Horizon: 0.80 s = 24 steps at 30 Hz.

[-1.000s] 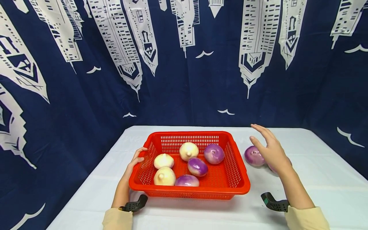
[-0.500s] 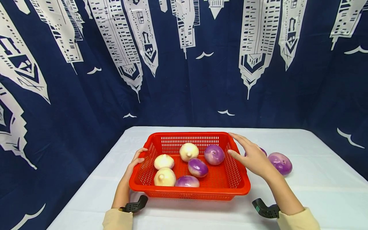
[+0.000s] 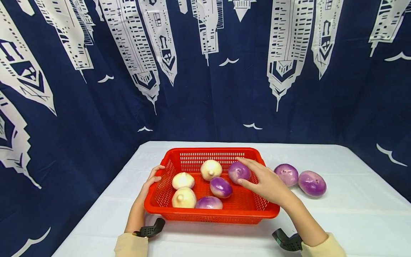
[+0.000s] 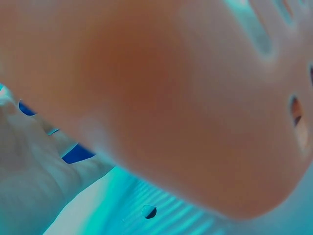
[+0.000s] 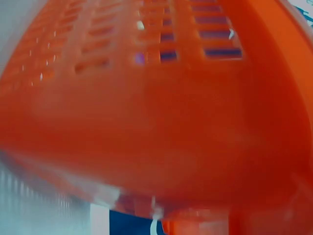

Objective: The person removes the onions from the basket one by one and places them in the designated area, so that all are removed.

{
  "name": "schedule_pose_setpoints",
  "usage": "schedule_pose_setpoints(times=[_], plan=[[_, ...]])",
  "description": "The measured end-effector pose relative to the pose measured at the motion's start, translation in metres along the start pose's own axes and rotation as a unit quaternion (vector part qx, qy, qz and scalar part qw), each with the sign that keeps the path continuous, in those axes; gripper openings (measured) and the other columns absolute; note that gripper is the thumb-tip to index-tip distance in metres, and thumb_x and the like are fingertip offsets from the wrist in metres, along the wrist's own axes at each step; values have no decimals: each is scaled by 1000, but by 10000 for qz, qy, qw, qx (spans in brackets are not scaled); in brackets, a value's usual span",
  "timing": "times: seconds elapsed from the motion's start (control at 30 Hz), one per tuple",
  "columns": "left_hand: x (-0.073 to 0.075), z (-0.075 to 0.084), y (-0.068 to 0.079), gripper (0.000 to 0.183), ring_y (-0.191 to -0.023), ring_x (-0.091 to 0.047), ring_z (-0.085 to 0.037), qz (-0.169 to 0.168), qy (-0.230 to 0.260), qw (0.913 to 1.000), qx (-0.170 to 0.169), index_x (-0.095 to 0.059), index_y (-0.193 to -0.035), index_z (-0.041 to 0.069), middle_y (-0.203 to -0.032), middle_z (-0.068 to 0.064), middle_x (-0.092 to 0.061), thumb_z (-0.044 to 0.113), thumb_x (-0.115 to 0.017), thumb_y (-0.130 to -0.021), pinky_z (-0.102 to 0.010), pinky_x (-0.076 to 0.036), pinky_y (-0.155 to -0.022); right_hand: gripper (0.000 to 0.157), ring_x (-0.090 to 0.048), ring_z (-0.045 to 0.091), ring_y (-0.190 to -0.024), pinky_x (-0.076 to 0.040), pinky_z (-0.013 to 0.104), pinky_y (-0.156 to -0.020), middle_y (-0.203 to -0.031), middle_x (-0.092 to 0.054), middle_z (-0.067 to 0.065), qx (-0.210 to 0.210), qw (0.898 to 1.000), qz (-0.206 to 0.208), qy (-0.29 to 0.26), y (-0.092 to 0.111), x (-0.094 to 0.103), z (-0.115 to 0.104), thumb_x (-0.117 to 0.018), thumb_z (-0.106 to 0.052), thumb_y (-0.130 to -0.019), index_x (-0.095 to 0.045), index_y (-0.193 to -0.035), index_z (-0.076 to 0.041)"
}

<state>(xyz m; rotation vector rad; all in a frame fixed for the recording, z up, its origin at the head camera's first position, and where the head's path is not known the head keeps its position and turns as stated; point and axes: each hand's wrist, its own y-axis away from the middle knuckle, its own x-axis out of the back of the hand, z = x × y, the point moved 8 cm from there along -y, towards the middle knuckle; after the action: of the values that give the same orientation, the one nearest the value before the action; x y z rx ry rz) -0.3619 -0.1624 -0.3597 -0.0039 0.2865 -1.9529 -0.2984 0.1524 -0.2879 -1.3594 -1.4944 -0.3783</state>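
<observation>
A red plastic basket (image 3: 212,215) with slotted walls stands on the table, also filling much of the left wrist view as a blurred wall. It holds three pale onions, such as the pale onion (image 3: 211,169) at the back, and three purple onions. My left hand (image 3: 148,184) holds the basket's left rim, fingertips over its edge. My right hand (image 3: 264,182) reaches over the right rim, thumb and fingers spread apart around the right side of the purple onion (image 3: 238,172) at the back right. The right wrist view shows mostly the basket's red outer wall (image 5: 161,122).
Two more purple onions lie on the white-covered table (image 3: 363,200) right of the basket: one purple onion (image 3: 286,174) near the rim, another purple onion (image 3: 312,183) beside it. A dark blue curtain (image 3: 205,107) with white building prints hangs behind the table.
My right hand has moved left from above the two purple onions on the table, across the rim and over the basket. Those onions are now in full view. My left hand has stayed put.
</observation>
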Motion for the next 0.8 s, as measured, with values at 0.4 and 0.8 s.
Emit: schedule_pose_setpoints(times=[0.4,0.8], plan=[[0,-2,-1,39,-108,-41,-15,-68,2,10000,-25,-31,-120,22,-123,-2,-33,3,-20,-87,-25,-42,-86,67,-45,24,-125,-36,61,-93,-136,-47,0,45,9995,-320,64,-1,-28,-18,-63,-51,-76,-40,-135,-31],[-1,-1,-1,40,-109,-38,-17,-65,-42,9999,64,-30,-121,20,-125,-6,-28,3,-19,-87,-25,-41,-87,62,-41,17,-127,-34,63,-91,-133,-47,-13,-55,9950,-990,-71,-3,-44,-27,-63,-52,-75,-43,-132,-37]])
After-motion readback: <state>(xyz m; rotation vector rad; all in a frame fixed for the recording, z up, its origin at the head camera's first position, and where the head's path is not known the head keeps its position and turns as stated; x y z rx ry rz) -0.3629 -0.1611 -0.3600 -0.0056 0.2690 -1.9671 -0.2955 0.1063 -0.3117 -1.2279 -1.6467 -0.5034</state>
